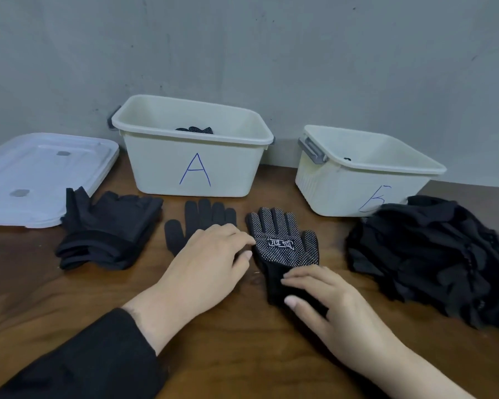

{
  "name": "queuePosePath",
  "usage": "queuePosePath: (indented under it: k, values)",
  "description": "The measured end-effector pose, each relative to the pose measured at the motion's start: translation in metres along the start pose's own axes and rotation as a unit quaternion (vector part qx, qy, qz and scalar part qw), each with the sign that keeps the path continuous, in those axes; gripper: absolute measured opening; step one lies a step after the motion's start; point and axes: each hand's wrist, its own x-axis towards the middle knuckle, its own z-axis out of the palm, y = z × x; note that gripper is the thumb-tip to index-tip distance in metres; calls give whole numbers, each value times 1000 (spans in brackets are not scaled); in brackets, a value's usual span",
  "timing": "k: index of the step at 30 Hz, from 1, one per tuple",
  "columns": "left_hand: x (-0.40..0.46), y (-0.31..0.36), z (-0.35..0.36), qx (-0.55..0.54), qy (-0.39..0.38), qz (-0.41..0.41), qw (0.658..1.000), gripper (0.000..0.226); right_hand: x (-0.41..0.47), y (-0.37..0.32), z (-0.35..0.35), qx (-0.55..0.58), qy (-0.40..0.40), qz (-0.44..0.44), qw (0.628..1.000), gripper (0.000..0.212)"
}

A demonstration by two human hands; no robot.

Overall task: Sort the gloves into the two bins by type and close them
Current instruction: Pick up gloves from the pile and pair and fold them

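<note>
Two hands met on one dotted glove (283, 243), and you had yet to lift it.

Your right hand (326, 303) lay flat on its cuff with fingers relaxed, gripping nothing; your left hand (211, 257), also loose and open, touched the palm edge with its fingertips, resting partly on a plain glove (202, 217). The dotted glove's long axis ran straight away from your right hand, fingers aimed between bin A (193, 165) and bin B (355, 182). Judging by the dotted fabric inside, bin A was its place, beyond your left hand.
</note>
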Motion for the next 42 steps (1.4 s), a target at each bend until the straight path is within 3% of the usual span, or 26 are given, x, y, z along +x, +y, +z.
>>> queuePosePath:
  k: [5,10,13,23,25,28,30,35,37,42]
  values:
    - [-3,7,4,29,-54,42,997,39,1,3,-5,37,57,-13,998,28]
    - [-3,10,3,21,-39,56,997,46,3,33,-21,30,-53,-39,997,34]
    - [-5,15,3,10,-57,104,993,52,3,40,-25,17,-87,-63,994,42]
    - [-3,31,12,41,-86,127,987,65,13,29,-3,-44,45,-54,997,20]
    - [-2,33,12,38,-85,123,988,60,12,27,-4,-14,56,-40,998,20]
    - [-1,33,13,26,-63,127,990,28,10,23,-8,32,54,-34,997,12]
    - [0,32,14,12,-45,118,992,12,8,22,-11,50,42,-32,997,11]
    - [0,29,15,-65,-8,71,995,8,9,29,-10,54,19,23,998,50]
    - [1,28,15,-111,4,29,993,6,14,30,-9,69,37,37,996,44]
    - [7,24,15,-202,1,-42,979,31,24,33,-8,129,51,67,988,36]
